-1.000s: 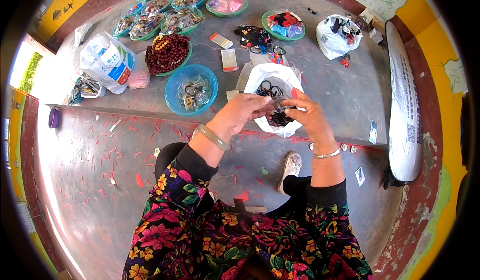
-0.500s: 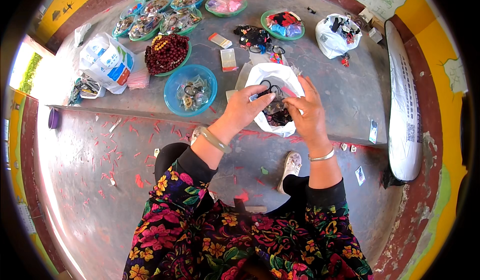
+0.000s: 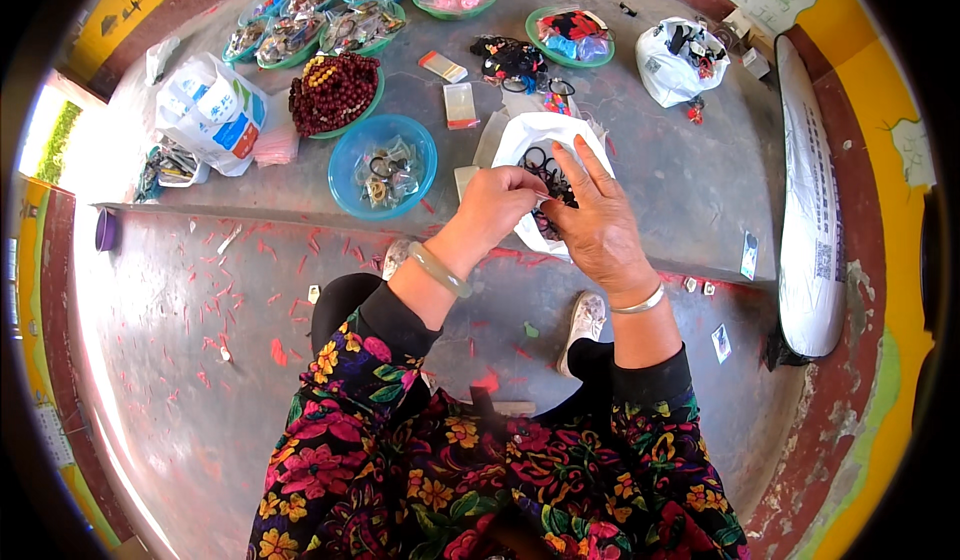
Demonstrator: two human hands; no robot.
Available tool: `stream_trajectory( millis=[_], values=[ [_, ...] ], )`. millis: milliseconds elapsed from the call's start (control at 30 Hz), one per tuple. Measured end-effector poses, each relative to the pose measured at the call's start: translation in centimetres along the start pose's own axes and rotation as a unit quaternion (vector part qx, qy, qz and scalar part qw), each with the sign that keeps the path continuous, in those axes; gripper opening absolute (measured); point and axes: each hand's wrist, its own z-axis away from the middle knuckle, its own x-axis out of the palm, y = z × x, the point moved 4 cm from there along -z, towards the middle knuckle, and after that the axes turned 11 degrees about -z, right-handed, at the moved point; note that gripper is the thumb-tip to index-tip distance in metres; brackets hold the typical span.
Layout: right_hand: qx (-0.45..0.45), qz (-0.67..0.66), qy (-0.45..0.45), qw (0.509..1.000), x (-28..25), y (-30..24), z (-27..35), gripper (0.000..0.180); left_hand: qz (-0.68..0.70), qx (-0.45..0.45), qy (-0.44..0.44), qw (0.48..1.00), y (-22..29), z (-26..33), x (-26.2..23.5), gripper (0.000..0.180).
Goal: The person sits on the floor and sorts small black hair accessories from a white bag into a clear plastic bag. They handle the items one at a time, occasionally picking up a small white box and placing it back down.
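A white plastic bag (image 3: 516, 142) stands open on the concrete ledge, holding many dark hair ties (image 3: 545, 172). Over its near side my two hands meet. My left hand (image 3: 490, 208) has its thumb and fingers pinched together. The thumb and index finger of my right hand (image 3: 605, 228) close against the left fingertips, while its other fingers point up and away. Whatever small thing lies between the fingertips is too hidden to name. Left of the bag sits a blue plastic basin (image 3: 340, 182) with small clear packets (image 3: 392, 172) in it.
Behind are dark red beads (image 3: 335, 95), clear boxes (image 3: 460, 106), a black heap of hair accessories (image 3: 508, 60) and several filled basins. White bags (image 3: 212, 110) flank the ledge on both sides. A long silvery wrapped bundle (image 3: 808, 210) stands at right. Red scraps litter the floor.
My right hand has moved left, and its fingertips now meet those of my left hand. Its other fingers have lifted and spread. The view has shifted slightly.
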Motion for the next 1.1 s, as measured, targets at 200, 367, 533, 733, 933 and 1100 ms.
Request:
stream_trajectory(
  millis=[200, 367, 533, 733, 933, 1100],
  values=[
    [0.128, -0.184, 0.123, 0.967, -1.2, 2.8, 0.1, 0.019, 0.001, -0.001, 0.061, 0.998, -0.3, -0.4, -1.3, 0.018],
    [0.319, -0.258, 0.133, 0.902, 0.3, 9.7, 2.5, 0.018, 0.038, 0.020, 0.071, 0.997, -1.1, -0.7, -1.8, 0.017],
    [0.418, -0.201, -0.003, 0.886, 5.9, 14.8, 5.1, 0.018, 0.035, 0.040, 0.083, 0.995, -0.8, -0.3, -2.1, 0.017],
    [0.458, -0.004, -0.107, 0.882, 12.4, 19.4, 8.8, 0.015, 0.014, 0.011, 0.033, 0.999, 0.7, 0.5, -2.8, 0.015],
    [0.478, 0.033, -0.147, 0.865, 15.6, 20.5, 9.8, 0.020, 0.012, -0.016, 0.026, 0.999, 1.2, 0.6, -3.5, 0.015],
    [0.519, 0.075, -0.181, 0.832, 17.9, 20.6, 10.1, 0.028, 0.011, 0.019, 0.043, 0.999, 0.8, 0.5, -3.4, 0.016]
  ],
)
